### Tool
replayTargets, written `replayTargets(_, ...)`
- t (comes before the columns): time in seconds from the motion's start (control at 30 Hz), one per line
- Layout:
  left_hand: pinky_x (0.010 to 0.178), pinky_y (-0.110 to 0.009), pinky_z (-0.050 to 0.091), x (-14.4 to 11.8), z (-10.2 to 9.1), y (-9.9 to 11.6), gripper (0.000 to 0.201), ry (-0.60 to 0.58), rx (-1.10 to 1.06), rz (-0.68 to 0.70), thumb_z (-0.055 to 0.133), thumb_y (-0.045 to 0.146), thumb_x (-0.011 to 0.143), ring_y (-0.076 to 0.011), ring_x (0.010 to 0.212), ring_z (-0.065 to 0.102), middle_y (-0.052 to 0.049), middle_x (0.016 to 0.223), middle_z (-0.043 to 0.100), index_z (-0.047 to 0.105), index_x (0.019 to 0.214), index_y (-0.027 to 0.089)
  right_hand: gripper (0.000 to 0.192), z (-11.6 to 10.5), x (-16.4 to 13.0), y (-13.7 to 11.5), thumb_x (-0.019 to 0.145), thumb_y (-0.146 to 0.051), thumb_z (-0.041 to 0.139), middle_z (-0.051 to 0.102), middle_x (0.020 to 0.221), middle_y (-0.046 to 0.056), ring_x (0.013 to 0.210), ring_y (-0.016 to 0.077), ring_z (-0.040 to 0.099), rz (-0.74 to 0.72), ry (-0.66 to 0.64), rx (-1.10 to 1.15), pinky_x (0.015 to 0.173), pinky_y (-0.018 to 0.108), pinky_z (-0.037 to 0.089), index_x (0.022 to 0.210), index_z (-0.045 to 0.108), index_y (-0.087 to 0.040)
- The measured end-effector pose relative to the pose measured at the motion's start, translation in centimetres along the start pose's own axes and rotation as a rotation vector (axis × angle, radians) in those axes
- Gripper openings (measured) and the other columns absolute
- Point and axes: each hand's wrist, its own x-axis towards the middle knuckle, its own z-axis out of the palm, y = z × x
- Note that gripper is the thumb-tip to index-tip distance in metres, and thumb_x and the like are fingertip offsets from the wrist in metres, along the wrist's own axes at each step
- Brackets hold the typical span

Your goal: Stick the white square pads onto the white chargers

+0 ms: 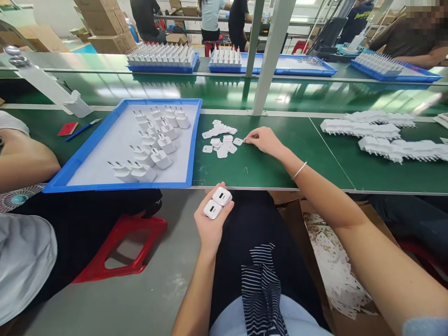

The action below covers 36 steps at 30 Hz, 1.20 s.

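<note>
My left hand sits low, just off the near edge of the green table, above my lap. It is cupped around two white charger plugs lying side by side, fingers wrapped under them and the thumb along one side, their port faces turned up toward me. My right hand reaches out over the table, thumb and forefinger pressed together at the edge of a scatter of small white stickers; the fingertips touch the nearest sticker, though I cannot tell whether it is lifted off the surface. A thin bracelet circles that wrist.

Left of the stickers lies a blue tray with more white chargers standing and tipped in loose rows. Beyond the tray's left corner I see a red pad and a blue pen. To the right, well apart from my hand, rows of chargers lie on their sides. A red stool stands on the floor beside me, and a cardboard box of paper scraps sits under my right forearm. Another person's arm rests at the far left.
</note>
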Motion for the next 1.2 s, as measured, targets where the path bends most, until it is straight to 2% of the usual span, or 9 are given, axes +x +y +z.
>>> replayTargets(0.13,0.1,-0.032,0.058,0.4,-0.3,-0.5,0.055,-0.04,0.006,-0.028,0.09,0.029,0.068,-0.0242,0.118,0.07,-0.01,0.127,0.074,0.074,0.121,0.022,0.022,-1.1,0.1,-0.1,0.086,-0.021,0.064,0.07,0.076,0.006,0.078,0.0205,0.062,-0.026,0.05,0.013,0.08,0.036,0.049,0.098,0.083,-0.014)
replayTargets(0.27,0.101,-0.03,0.057,0.5,-0.2,-0.7,0.054,-0.057,0.005,-0.042,0.09,0.029,0.069,-0.0236,0.12,0.069,-0.01,0.128,0.073,0.075,0.12,0.023,0.029,-1.3,0.9,-0.6,0.089,-0.015,0.057,0.071,0.074,0.005,0.064,0.0153,0.062,-0.062,-0.028,0.064,0.07,0.031,0.053,0.106,0.08,-0.012)
replayTargets(0.4,0.104,-0.036,0.055,0.3,-0.1,-0.8,0.056,-0.076,0.007,-0.074,0.089,0.03,0.07,-0.0266,0.123,0.068,-0.01,0.131,0.072,0.073,0.123,0.024,0.031,0.0,1.2,-0.7,0.088,-0.015,0.057,0.077,0.098,0.01,0.08,0.0194,0.067,-0.152,-0.081,0.04,0.083,0.035,0.054,0.108,0.08,-0.012)
replayTargets(0.67,0.105,-0.043,0.055,0.1,-0.2,-1.1,0.053,-0.106,0.042,-0.098,0.088,0.032,0.072,-0.0305,0.124,0.066,-0.011,0.13,0.072,0.074,0.122,0.025,0.036,0.4,1.7,1.0,0.081,-0.03,0.074,0.066,0.116,0.014,0.11,0.0312,0.06,-0.322,-0.197,-0.021,0.101,0.049,0.048,0.115,0.08,-0.018)
replayTargets(0.87,0.108,-0.044,0.052,0.0,0.3,-0.8,0.056,-0.11,0.015,-0.102,0.089,0.031,0.071,-0.0304,0.125,0.066,-0.011,0.131,0.072,0.073,0.124,0.025,0.022,0.9,2.1,0.6,0.089,-0.026,0.063,0.071,0.11,0.014,0.109,0.0299,0.061,-0.368,-0.148,0.017,0.103,0.046,0.044,0.098,0.081,-0.016)
replayTargets(0.97,0.106,-0.043,0.054,-0.5,0.5,-0.4,0.067,-0.121,-0.016,-0.115,0.089,0.031,0.071,-0.0294,0.124,0.067,-0.012,0.129,0.073,0.066,0.134,0.026,0.023,0.7,1.4,-0.2,0.093,-0.026,0.056,0.072,0.096,0.014,0.098,0.0285,0.063,-0.318,-0.06,0.07,0.097,0.044,0.046,0.088,0.075,-0.015)
replayTargets(1.03,0.105,-0.043,0.054,-0.7,0.5,-0.1,0.07,-0.129,-0.021,-0.112,0.088,0.03,0.072,-0.0289,0.123,0.068,-0.011,0.128,0.073,0.064,0.137,0.027,0.025,0.2,0.0,-0.9,0.097,-0.028,0.051,0.069,0.082,0.01,0.079,0.0236,0.062,-0.26,-0.009,0.135,0.083,0.04,0.05,0.086,0.071,-0.016)
replayTargets(1.13,0.11,-0.042,0.052,-0.7,0.2,0.3,0.056,-0.2,-0.004,-0.084,0.087,0.028,0.073,-0.0293,0.128,0.065,-0.011,0.131,0.072,0.072,0.127,0.026,0.03,-0.9,-3.5,-2.1,0.102,-0.038,0.046,0.061,0.068,0.002,0.053,0.0142,0.053,-0.186,-0.025,0.267,0.058,0.03,0.046,0.09,0.065,-0.017)
replayTargets(1.2,0.116,-0.042,0.047,-0.4,0.2,0.5,0.049,-0.285,-0.017,-0.056,0.088,0.026,0.071,-0.0301,0.137,0.058,-0.01,0.141,0.066,0.076,0.119,0.026,0.035,-1.6,-6.5,-3.0,0.102,-0.046,0.046,0.058,0.067,0.0,0.048,0.0108,0.05,-0.164,-0.08,0.347,0.049,0.026,0.042,0.089,0.063,-0.019)
